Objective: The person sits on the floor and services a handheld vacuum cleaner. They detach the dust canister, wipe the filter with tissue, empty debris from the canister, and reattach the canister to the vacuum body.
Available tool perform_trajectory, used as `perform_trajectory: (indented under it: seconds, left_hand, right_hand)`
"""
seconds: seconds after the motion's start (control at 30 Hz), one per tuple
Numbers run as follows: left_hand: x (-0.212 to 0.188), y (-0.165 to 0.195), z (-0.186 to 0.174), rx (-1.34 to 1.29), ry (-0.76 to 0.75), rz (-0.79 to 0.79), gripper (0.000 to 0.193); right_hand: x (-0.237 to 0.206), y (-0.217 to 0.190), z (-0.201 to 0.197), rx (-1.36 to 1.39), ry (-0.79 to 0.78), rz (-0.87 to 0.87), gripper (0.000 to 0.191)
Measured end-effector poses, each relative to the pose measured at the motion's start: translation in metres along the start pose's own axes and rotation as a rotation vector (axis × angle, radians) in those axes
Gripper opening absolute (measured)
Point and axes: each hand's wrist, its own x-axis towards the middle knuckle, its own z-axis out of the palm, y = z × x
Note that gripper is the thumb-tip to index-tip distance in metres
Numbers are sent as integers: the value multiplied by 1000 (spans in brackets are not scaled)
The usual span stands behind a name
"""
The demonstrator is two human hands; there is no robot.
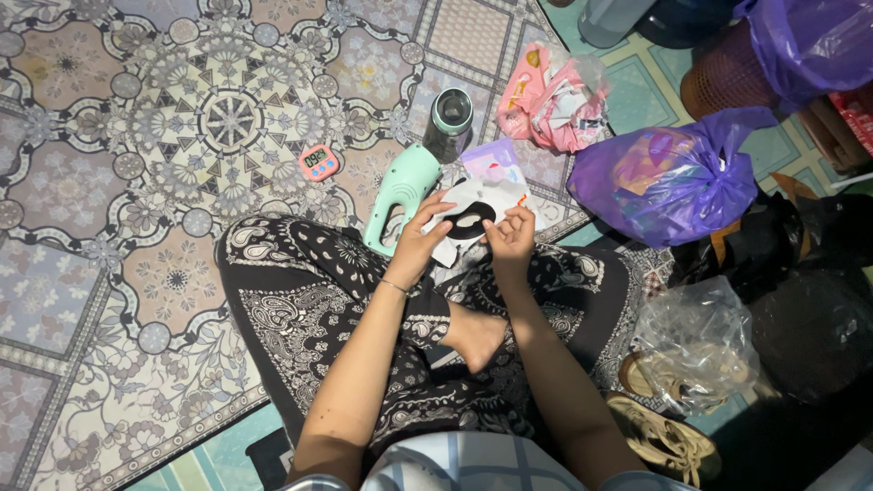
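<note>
I sit cross-legged on a patterned mat [136,182] in black-and-white paisley trousers. My left hand [420,238] and my right hand [511,236] together hold a white sheet with a black oval piece [469,218] on it, above my knees. The left fingers pinch its left edge, the right fingers its right edge. A mint-green handheld tool [402,193] lies just left of my left hand, touching the mat. A purple-and-white packet [491,162] lies just beyond the sheet.
A dark bottle with a mint lid [449,123] stands behind the tool. A small pink timer [319,162] lies to the left. Pink bag [553,98], purple bags [668,182], a clear plastic bag [696,341] and sandals [664,436] crowd the right side.
</note>
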Motion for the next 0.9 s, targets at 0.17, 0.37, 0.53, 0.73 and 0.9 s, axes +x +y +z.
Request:
perform_trajectory:
  seconds: [0.17,0.37,0.53,0.73,0.9]
  left_hand:
    - [0,13,5,109,107,147,59]
    - [-8,33,11,571,84,521,68]
    - [-12,42,16,727,-24,631,70]
    - [-16,49,22,781,-181,529,76]
    - [-14,64,21,782,-165,569,75]
  right_hand:
    - [0,4,-4,-124,92,-9,47]
    - [-14,10,-1,320,-108,346,47]
    - [-12,3,6,742,-194,499,48]
    - [-8,3,-3,745,-210,458,47]
    - [-8,11,-9,748,-269,473,50]
